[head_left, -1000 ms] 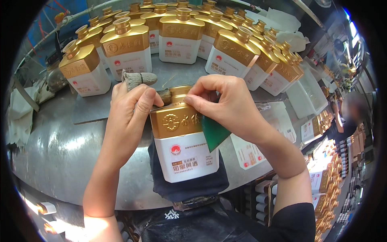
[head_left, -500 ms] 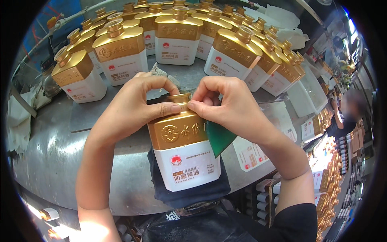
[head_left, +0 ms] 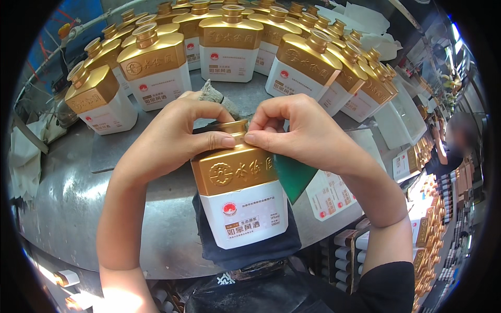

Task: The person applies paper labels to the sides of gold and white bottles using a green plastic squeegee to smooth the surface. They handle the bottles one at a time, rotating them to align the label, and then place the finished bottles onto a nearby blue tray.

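Observation:
A gold-shouldered white bottle [head_left: 245, 211] leans back toward me on a folded dark cloth [head_left: 250, 255] at the table's near edge. My left hand [head_left: 190, 128] is closed around its gold neck, thumb across the front and fingers behind. Beside the neck's right side, my right hand [head_left: 295, 125] has its thumb and forefinger pinched together at the neck. A flat green scraper [head_left: 295, 177] sticks out below that hand, held in its curled fingers. Whether the right fingertips also pinch something small is hidden. Behind the neck lies a greyish rag bundle [head_left: 218, 99].
Several matching bottles [head_left: 229, 49] stand in an arc along the far side of the metal table [head_left: 68, 182]. A sheet of printed labels [head_left: 331, 195] lies right of my bottle, near a white plastic tray [head_left: 404, 115]. Further right, a person [head_left: 449, 146] works among more bottles.
My right hand has shifted slightly right, its fingertips a little off the neck. The green scraper has moved right with it. The left hand keeps its hold.

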The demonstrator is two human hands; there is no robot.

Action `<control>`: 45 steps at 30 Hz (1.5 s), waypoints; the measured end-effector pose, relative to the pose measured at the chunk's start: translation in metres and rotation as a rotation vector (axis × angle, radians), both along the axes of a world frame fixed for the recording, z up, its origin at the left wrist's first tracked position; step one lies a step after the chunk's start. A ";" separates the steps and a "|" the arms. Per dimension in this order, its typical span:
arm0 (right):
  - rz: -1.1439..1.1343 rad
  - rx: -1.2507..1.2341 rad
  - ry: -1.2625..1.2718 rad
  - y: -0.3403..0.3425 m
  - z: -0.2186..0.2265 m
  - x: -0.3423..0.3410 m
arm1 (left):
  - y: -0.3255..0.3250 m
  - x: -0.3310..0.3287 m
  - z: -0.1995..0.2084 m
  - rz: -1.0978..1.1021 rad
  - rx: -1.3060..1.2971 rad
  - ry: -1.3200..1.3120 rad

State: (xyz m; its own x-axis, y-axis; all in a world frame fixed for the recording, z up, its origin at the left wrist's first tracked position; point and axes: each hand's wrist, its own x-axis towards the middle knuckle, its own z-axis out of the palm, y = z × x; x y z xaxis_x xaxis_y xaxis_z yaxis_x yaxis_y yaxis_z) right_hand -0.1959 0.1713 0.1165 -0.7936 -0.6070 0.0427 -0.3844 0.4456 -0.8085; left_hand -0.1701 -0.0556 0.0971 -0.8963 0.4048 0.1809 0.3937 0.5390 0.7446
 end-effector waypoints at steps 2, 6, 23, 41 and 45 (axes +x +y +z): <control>-0.001 0.000 -0.005 -0.002 0.001 0.001 | -0.004 -0.002 -0.003 -0.008 0.018 0.003; 0.011 0.020 -0.009 -0.002 0.000 0.000 | -0.009 -0.003 -0.005 -0.029 0.090 -0.053; 0.162 0.103 0.202 0.009 0.013 -0.020 | -0.014 -0.011 -0.010 -0.091 0.215 -0.187; 0.379 0.267 0.073 -0.005 0.028 -0.041 | -0.015 -0.018 -0.015 -0.118 0.196 -0.173; 0.397 0.317 0.180 -0.011 0.027 -0.043 | -0.014 -0.021 -0.015 -0.134 0.213 -0.189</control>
State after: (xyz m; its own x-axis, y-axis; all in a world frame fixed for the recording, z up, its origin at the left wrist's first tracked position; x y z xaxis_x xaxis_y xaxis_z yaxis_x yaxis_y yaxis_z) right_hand -0.2390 0.1604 0.1438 -0.4973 -0.8641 -0.0769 -0.6932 0.4491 -0.5636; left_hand -0.1908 -0.0692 0.0820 -0.8633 0.4926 0.1098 0.2947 0.3153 0.9021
